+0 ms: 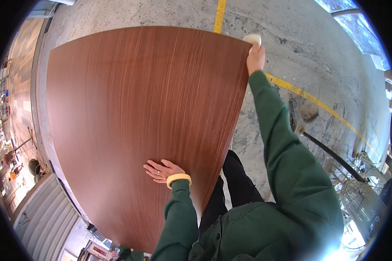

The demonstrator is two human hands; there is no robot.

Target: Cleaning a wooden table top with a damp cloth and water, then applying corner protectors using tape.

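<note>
A large panel (pixel 130 95) with a reddish-brown wood grain stretches out in front of me. My left hand (pixel 163 170) lies flat on its surface near my body, fingers spread, with nothing in it. Around my left wrist sits a pale yellow ring (pixel 179 177) that looks like a roll of masking tape. At the far right corner of the panel, my right hand (pixel 255 59) is closed on a white pad (pixel 252 39), held against the edge. The pad's exact kind, sponge or folded cloth, I cannot tell.
Grey worn concrete floor (pixel 283 56) with yellow lines (pixel 307 95) surrounds the panel. A caged pedestal fan (pixel 359 200) stands to my right. Corrugated metal sheeting (pixel 48 217) is at the lower left. Part of another person in green (pixel 130 254) shows at the bottom edge.
</note>
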